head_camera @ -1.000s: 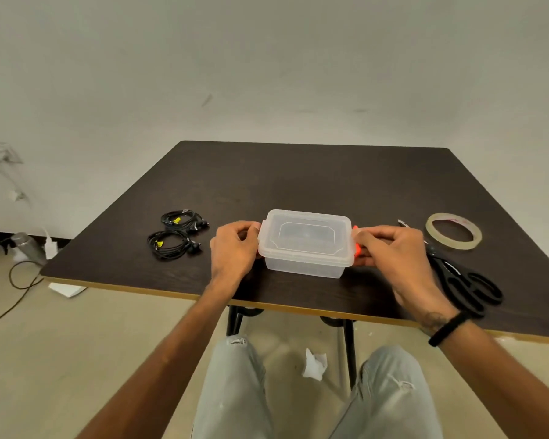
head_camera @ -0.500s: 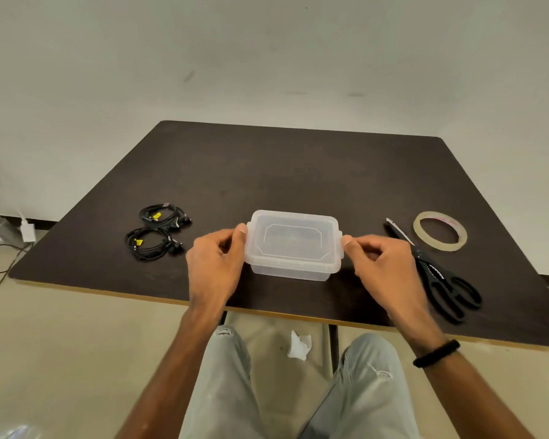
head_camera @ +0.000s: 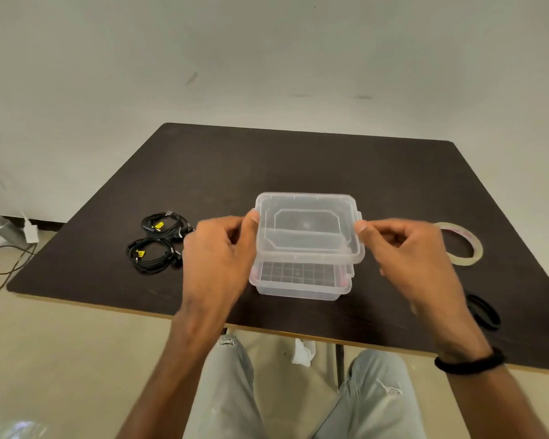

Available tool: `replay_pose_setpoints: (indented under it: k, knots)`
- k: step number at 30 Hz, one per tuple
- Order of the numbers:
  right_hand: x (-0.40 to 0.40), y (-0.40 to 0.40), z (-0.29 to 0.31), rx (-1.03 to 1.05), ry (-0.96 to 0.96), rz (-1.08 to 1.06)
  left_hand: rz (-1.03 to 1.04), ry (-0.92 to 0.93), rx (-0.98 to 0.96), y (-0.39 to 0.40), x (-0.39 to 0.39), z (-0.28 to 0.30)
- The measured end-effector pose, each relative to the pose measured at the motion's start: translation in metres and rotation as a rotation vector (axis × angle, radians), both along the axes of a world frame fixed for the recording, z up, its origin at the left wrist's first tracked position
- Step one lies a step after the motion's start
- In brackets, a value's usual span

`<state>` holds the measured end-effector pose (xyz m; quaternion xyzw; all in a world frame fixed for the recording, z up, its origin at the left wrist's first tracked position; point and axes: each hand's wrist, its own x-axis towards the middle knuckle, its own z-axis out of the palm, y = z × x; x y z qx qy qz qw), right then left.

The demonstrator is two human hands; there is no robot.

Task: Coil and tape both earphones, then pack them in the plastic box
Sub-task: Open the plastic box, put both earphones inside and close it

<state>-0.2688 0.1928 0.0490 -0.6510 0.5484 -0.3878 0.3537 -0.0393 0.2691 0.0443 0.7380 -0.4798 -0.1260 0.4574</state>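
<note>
The clear plastic box [head_camera: 298, 288] stands near the front edge of the dark table [head_camera: 298, 166]. Its clear lid [head_camera: 308, 228] is lifted off and held just above it. My left hand [head_camera: 219, 251] pinches the lid's left edge and my right hand [head_camera: 406, 251] pinches its right edge. Two coiled black earphones lie to the left of my left hand: one [head_camera: 164, 224] farther back, the other [head_camera: 152, 255] nearer the front.
A roll of clear tape [head_camera: 468, 247] lies at the right, partly behind my right hand. Black scissors [head_camera: 484, 310] show only their handles past my right wrist. Cables and a bottle [head_camera: 4, 231] lie on the floor at the left.
Both hands have lifted the lid up off the box, which now stands open. The camera has moved closer to the table.
</note>
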Motion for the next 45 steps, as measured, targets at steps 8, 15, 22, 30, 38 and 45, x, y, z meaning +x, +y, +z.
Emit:
replay_pose_setpoints:
  k: [8, 15, 22, 30, 38, 45]
  knots:
    - [0.050, -0.064, 0.027, 0.121, -0.229, 0.038, -0.053, 0.403, -0.020, -0.052, 0.057, 0.024]
    - [0.092, -0.121, 0.004, 0.139, -0.123, 0.113, 0.014, 0.467, 0.113, -0.103, 0.080, -0.006]
    - [0.101, -0.148, -0.017, 0.121, 0.343, 0.255, -0.080, 0.074, 0.342, -0.121, 0.091, -0.018]
    - [0.142, -0.130, 0.003, -0.224, 0.484, 0.385, 0.033, -0.416, 0.062, -0.010, 0.142, -0.013]
    - [0.255, -0.078, -0.010, -0.601, 0.639, 0.965, -0.282, -0.853, 0.321, 0.080, 0.201, -0.039]
    - [0.293, -0.060, -0.028, -0.519, 0.768, 1.029, -0.388, -0.891, 0.393, 0.056, 0.204, -0.044]
